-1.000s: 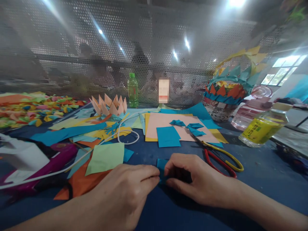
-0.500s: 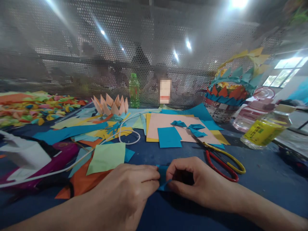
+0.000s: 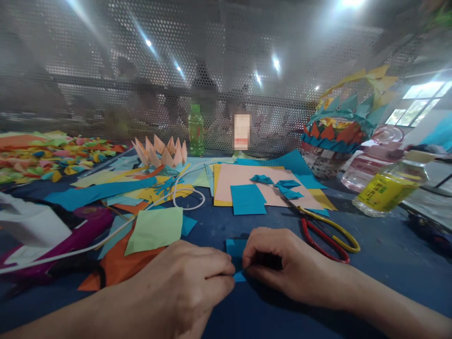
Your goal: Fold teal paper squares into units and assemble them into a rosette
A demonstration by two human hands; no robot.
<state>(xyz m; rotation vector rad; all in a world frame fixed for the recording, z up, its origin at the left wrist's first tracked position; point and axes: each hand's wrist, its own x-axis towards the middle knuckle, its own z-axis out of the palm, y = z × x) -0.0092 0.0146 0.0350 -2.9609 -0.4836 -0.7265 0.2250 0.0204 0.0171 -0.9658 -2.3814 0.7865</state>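
- A small piece of blue paper (image 3: 236,250) lies on the dark blue tabletop (image 3: 282,320), in the near middle of the view, between two bare hands.
- The left hand (image 3: 197,273), its fingers drawn together, pinches the paper at its left side.
- The right hand (image 3: 278,263) curls over the right side, thumb and forefinger narrowed on the paper (a hollow shows inside the curve).
- Just beyond, a blue square (image 3: 248,199) overlaps the near edge of a peach sheet (image 3: 236,174); folded blue pieces (image 3: 287,184) rest on the same sheet.
- Scissors with red and yellow handles (image 3: 325,235) point toward those pieces from the right.
- Left of center, a pale green square (image 3: 155,230) partly covers orange paper (image 3: 118,266), near a white cable (image 3: 120,229) and a purple power strip (image 3: 88,230).
- Farther back stand a spiky peach paper ring (image 3: 160,153) and a green bottle (image 3: 196,136).
- At right, a handled paper basket (image 3: 326,146) stands near a pink-tinted bottle (image 3: 367,162) and a yellow-labeled bottle (image 3: 384,190).
- Colorful paper scraps (image 3: 52,157) pile up at far left.
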